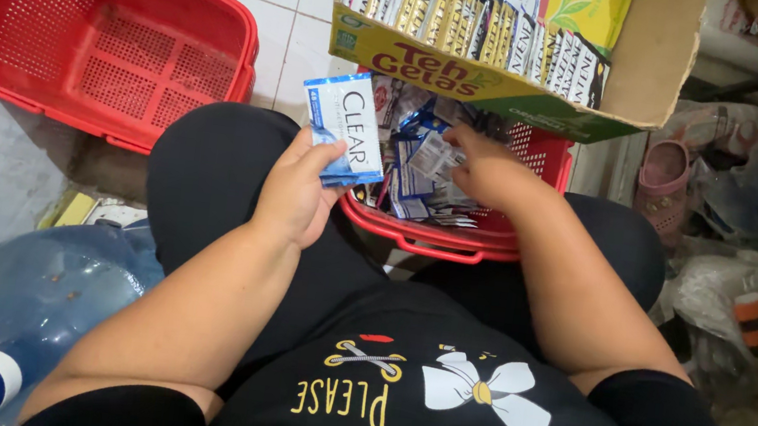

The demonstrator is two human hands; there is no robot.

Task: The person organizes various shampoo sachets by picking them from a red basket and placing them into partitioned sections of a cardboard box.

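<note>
My left hand (pixel 297 191) holds a small stack of blue-and-white sachets (pixel 347 122) upright above my knee. My right hand (pixel 486 166) reaches into a red basket (pixel 453 239) between my knees, fingers touching loose sachets (pixel 423 165) piled inside. The sachets in the basket are blue, white and dark, lying jumbled. Behind the basket stands an open cardboard box (pixel 653 64) with rows of packed sachets (pixel 467 7) standing on edge.
An empty red perforated basket (pixel 103 25) sits on the tiled floor at the left. A large blue water bottle (pixel 31 296) lies at lower left. A pink sandal (pixel 664 181) and plastic bags (pixel 746 287) clutter the right side.
</note>
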